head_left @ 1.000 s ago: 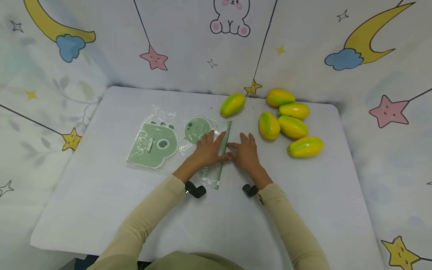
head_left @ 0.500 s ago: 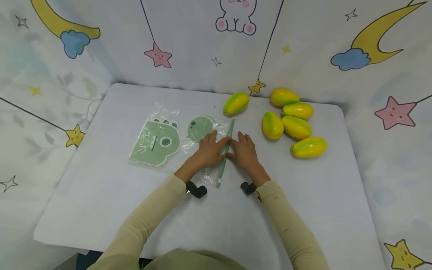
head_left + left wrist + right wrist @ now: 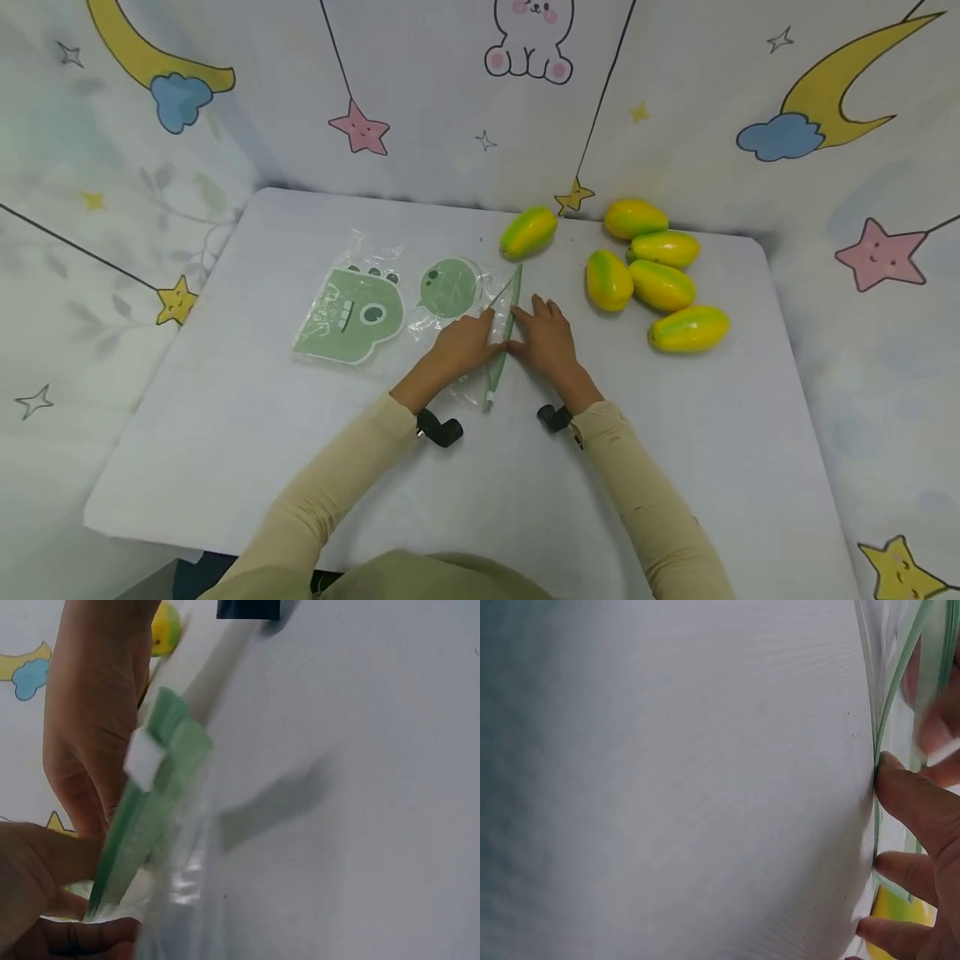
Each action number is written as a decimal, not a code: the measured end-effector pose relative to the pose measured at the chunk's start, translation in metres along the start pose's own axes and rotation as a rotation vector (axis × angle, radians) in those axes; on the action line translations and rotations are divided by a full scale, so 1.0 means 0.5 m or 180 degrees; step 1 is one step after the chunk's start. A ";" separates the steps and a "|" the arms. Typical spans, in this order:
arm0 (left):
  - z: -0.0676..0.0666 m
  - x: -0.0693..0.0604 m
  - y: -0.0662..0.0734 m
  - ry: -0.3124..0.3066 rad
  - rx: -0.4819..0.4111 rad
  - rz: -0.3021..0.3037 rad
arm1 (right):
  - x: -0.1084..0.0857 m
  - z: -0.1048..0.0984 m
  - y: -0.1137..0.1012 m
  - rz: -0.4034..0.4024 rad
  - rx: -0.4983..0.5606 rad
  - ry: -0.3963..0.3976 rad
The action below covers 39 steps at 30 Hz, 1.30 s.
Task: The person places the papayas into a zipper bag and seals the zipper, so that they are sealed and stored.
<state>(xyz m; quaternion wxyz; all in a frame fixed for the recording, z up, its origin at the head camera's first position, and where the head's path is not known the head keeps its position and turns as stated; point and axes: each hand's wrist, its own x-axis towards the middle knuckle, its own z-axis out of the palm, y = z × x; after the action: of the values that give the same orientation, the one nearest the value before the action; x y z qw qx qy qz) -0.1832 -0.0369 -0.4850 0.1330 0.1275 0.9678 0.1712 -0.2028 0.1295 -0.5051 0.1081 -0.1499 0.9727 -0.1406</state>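
Observation:
A clear plastic bag with a green dinosaur-shaped print [image 3: 348,317] and a green strip [image 3: 501,367] along its right edge lies flat at the middle left. My left hand [image 3: 461,346] pinches the strip's upper layer, and the two layers stand apart in the right wrist view. The fingertips of my right hand [image 3: 551,346] press on the edge of the lower layer, fingers fairly straight. A white slider [image 3: 144,759] sits at the strip's near end. In the left wrist view, my left hand [image 3: 34,889] has the strip between thumb and fingers.
Several yellow-green fruits [image 3: 662,285] lie together right of the bag, and another single fruit [image 3: 528,232] rests beyond the strip near the back edge. A white cloth covers the table [image 3: 225,433]; a patterned wall [image 3: 427,92] stands behind it.
My left hand's fingers have drawn in from lying spread over the bag to pinching its edge, and the strip's layers have parted. My right hand has stayed about where it was.

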 end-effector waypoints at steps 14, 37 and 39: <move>-0.023 -0.031 0.012 0.0813 0.0103 -0.0324 | 0.006 0.000 -0.003 0.0034 -0.0100 -0.0070; -0.020 -0.060 -0.018 0.0731 -0.0212 -0.0183 | -0.005 0.006 0.008 -0.0150 -0.0215 0.0051; -0.019 -0.062 -0.021 0.0755 -0.0225 -0.0209 | -0.004 0.008 0.009 -0.0190 -0.0197 0.0060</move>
<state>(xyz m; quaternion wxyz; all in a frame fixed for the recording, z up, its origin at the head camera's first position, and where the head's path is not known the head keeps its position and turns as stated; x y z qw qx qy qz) -0.1592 -0.0583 -0.4733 0.0275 0.0698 0.9738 0.2146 -0.2009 0.1331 -0.5099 0.0900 -0.1808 0.9726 -0.1150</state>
